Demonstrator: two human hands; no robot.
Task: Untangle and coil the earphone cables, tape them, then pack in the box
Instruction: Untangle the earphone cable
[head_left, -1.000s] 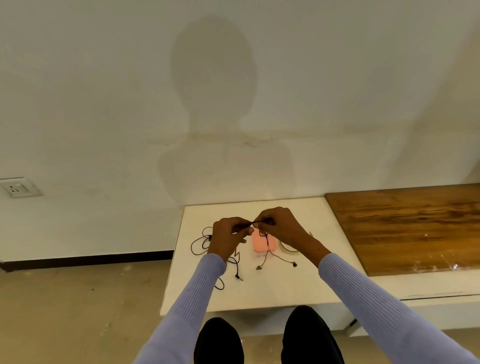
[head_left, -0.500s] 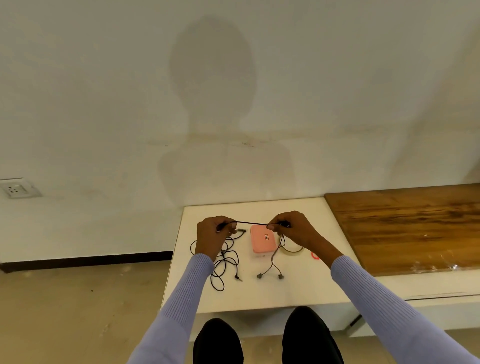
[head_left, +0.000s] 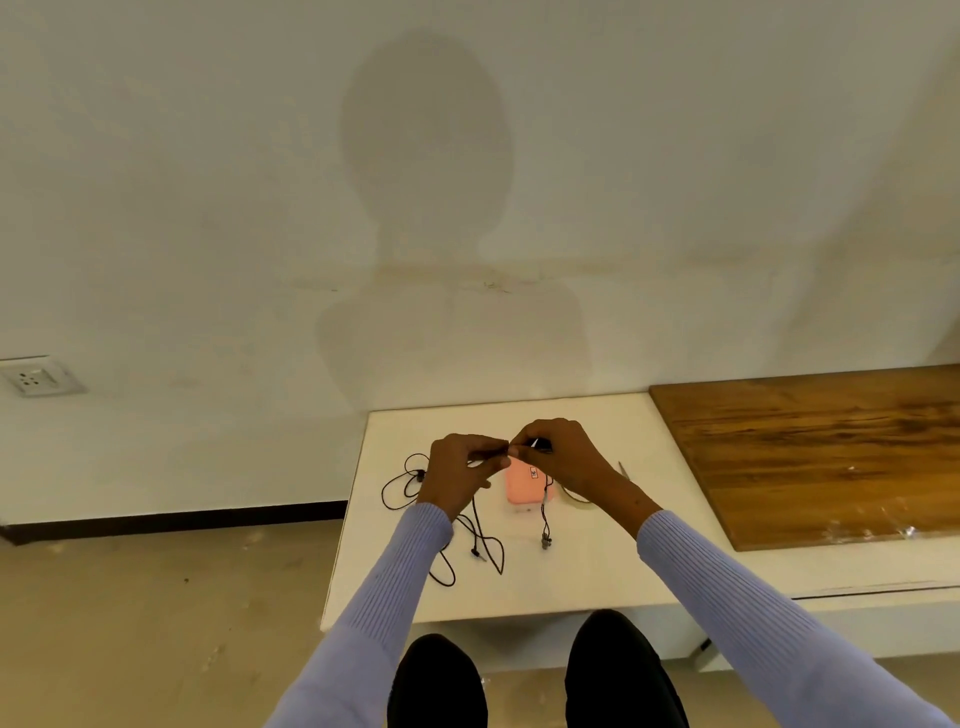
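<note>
Above the white table (head_left: 597, 577), my left hand (head_left: 460, 470) and my right hand (head_left: 558, 454) meet fingertip to fingertip, both pinching the black earphone cable (head_left: 480, 540). Loose loops of that cable lie on the table to the left and below my left hand. The earbuds (head_left: 545, 542) hang below my right hand, their tips near the tabletop. A small pink box (head_left: 522, 486) lies flat just beneath my hands. A roll of clear tape (head_left: 574, 496) sits right of the box, mostly hidden by my right wrist.
A brown wooden board (head_left: 821, 447) covers the table's right part. The white wall rises directly behind the table, with a power socket (head_left: 39, 376) at far left. My knees (head_left: 524, 675) are under the table's front edge; bare floor lies to the left.
My hands were apart with a stretch of cable taut between them; they have come together again over the pink box. The hanging earbuds have swung closer together.
</note>
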